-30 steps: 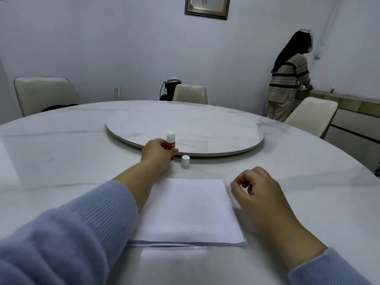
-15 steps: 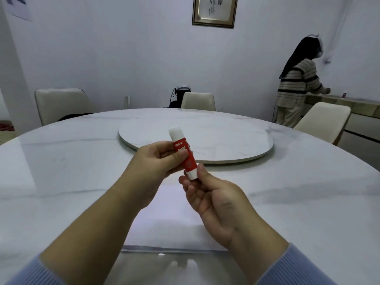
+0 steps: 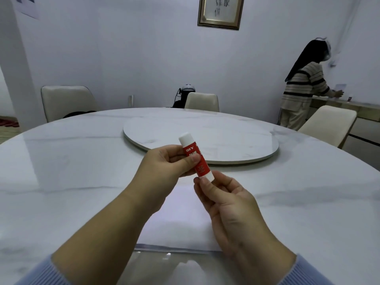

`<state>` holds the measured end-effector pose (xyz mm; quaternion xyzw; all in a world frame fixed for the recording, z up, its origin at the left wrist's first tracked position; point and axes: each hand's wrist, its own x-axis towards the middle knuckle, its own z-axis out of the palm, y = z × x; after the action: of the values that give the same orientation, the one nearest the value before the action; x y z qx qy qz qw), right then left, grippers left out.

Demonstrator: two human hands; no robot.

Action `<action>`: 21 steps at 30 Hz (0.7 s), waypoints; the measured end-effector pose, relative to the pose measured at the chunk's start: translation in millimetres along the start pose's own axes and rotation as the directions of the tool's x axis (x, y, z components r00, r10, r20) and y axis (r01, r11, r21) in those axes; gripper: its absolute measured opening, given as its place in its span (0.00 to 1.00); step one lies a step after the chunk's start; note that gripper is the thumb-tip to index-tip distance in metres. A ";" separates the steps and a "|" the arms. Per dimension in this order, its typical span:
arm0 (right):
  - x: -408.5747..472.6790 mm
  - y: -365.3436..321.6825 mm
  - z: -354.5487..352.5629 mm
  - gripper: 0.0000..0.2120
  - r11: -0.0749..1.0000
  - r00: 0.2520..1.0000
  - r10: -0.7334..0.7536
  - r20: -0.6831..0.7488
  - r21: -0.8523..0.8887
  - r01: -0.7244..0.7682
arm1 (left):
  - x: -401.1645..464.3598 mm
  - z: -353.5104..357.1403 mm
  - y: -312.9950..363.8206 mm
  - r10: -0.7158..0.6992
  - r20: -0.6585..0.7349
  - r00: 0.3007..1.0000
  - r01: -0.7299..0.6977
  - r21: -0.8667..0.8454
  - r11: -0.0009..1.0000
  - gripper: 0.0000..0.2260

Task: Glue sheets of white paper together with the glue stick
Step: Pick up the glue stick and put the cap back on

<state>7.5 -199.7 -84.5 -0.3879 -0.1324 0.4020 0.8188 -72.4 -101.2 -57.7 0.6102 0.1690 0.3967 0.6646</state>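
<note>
Glue stick [image 3: 196, 156] barely moved, both hands gripping

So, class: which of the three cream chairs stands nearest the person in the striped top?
The right-hand chair, just beside that person; the other two stand further left.

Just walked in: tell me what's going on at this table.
A person holds a red glue stick in the air in front of them. The left hand grips its body, and the right hand pinches the white lower end. White paper lies flat on the marble table beneath the hands. No glue is on it yet.
</note>
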 end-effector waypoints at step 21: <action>-2.2 -7.9 -3.3 0.17 0.995 0.992 0.093 0.089 0.032 -0.096 | -4.0 -4.9 5.7 -0.006 0.002 1.000 0.006 0.020 1.000 0.16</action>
<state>12.2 -206.2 -80.6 -0.3610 -0.1420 0.4593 0.7991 -80.2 -101.2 -54.3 0.6169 0.1740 0.3922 0.6598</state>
